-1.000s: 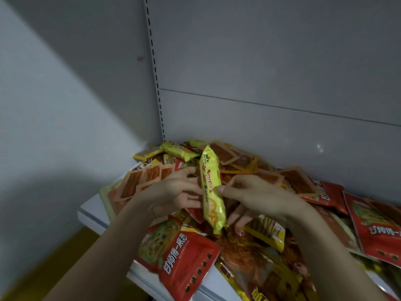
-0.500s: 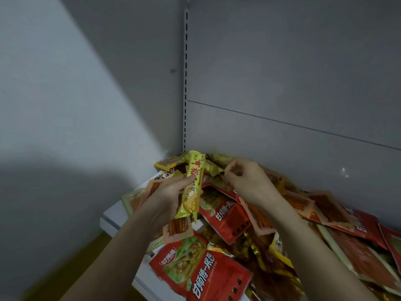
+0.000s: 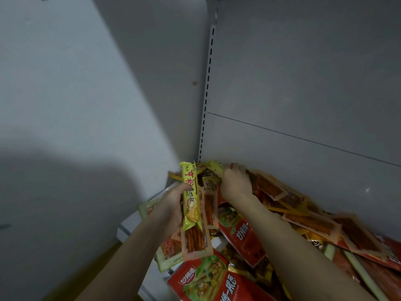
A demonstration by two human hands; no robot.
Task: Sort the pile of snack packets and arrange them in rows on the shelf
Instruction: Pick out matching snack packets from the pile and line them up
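Left hand [image 3: 171, 205] grips the long yellow foil snack packet [image 3: 191, 197] mid-length: light, crinkly, slippery; right hand [image 3: 236, 181] fingers pinch a packet in the pile [image 3: 282, 213].

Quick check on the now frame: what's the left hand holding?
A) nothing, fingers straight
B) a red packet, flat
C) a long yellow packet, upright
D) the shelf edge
C: the left hand grips the long yellow packet upright above the pile, while the right hand reaches into the packets at the back corner of the shelf.
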